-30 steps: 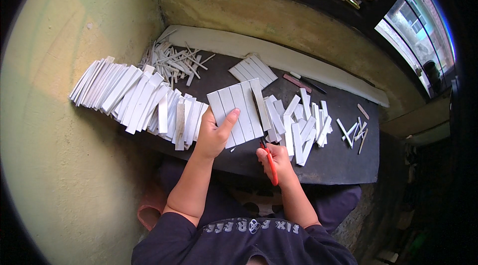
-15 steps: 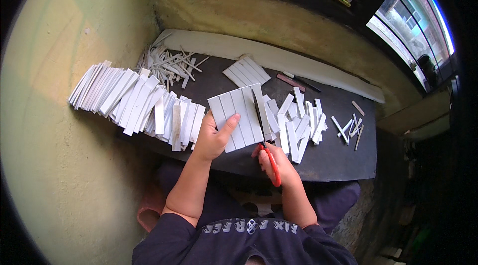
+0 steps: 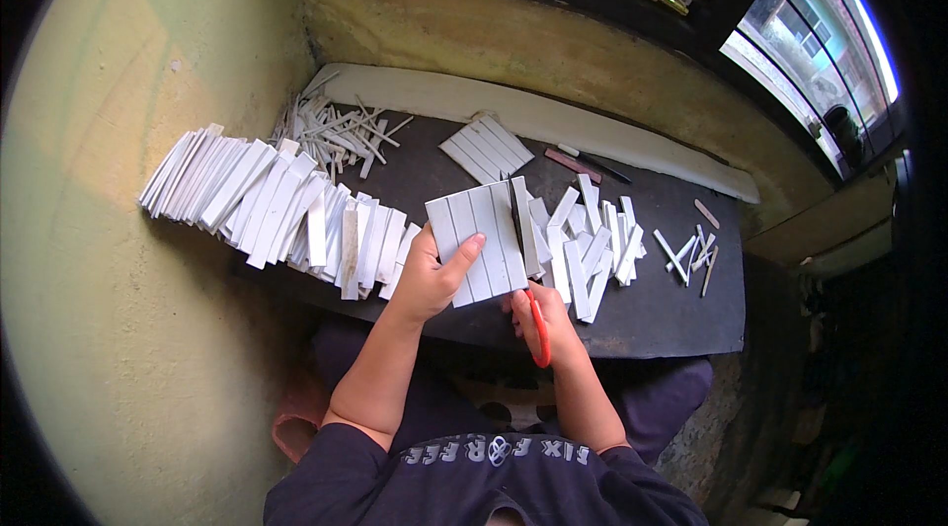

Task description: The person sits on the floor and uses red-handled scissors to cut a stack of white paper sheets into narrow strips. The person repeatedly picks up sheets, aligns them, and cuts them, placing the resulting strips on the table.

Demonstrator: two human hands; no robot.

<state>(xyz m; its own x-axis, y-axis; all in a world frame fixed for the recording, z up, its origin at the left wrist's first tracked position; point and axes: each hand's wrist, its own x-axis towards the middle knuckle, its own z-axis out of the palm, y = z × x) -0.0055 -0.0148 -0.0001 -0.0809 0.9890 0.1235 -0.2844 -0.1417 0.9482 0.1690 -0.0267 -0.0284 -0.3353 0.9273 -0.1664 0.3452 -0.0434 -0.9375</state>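
Note:
A white square sheet (image 3: 482, 205) marked with dark parallel lines is gripped in my left hand (image 3: 432, 277), thumb on top and the other fingers hidden beneath. My right hand (image 3: 553, 323) is closed round the red handles of a pair of scissors (image 3: 539, 330). The dark scissor blades run along the sheet's right side, at a narrow strip on its edge. Just right of the blades, loose white strips (image 3: 578, 274) lie heaped on the dark tabletop.
A long row of white strips (image 3: 252, 190) leans along the table's left side. Thin offcuts (image 3: 341, 131) pile up behind it. Another lined white sheet (image 3: 487, 148) lies at the back, near a reddish bar (image 3: 573, 165). Narrow slivers (image 3: 703, 254) lie at the right; walls bound the left and back.
The sheet has shifted slightly right and down in my left hand. The scissor blades look closer together, and the strip at the sheet's right edge appears narrower.

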